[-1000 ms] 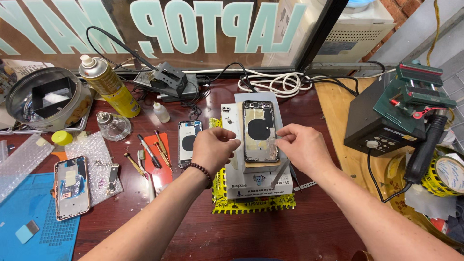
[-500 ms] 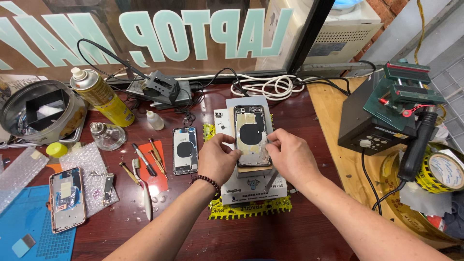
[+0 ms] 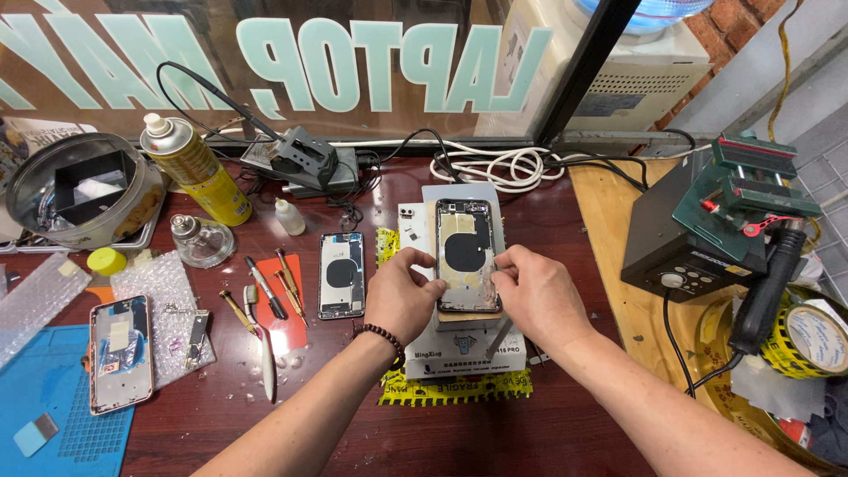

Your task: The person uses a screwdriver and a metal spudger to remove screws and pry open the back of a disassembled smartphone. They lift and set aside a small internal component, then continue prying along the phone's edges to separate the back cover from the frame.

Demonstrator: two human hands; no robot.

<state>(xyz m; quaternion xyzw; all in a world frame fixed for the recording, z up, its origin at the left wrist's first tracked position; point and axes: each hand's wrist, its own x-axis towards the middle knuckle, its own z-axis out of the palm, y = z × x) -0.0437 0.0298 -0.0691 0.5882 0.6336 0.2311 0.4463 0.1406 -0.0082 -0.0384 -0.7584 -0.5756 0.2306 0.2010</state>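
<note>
Your left hand (image 3: 405, 296) and right hand (image 3: 537, 296) pinch the gutted phone shell (image 3: 466, 254) flat on the white box (image 3: 468, 349). Insides already stripped; refitting not begun.

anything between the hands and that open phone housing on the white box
Nothing visible: the left hand grips the phone housing at its left edge and the right hand at its right edge.

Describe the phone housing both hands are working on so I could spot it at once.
On the dark red table, look at the white box in the middle. The open phone housing lies on it, between the left hand and right hand. Unlike the housing lying flat on the table, it is raised and held.
</note>
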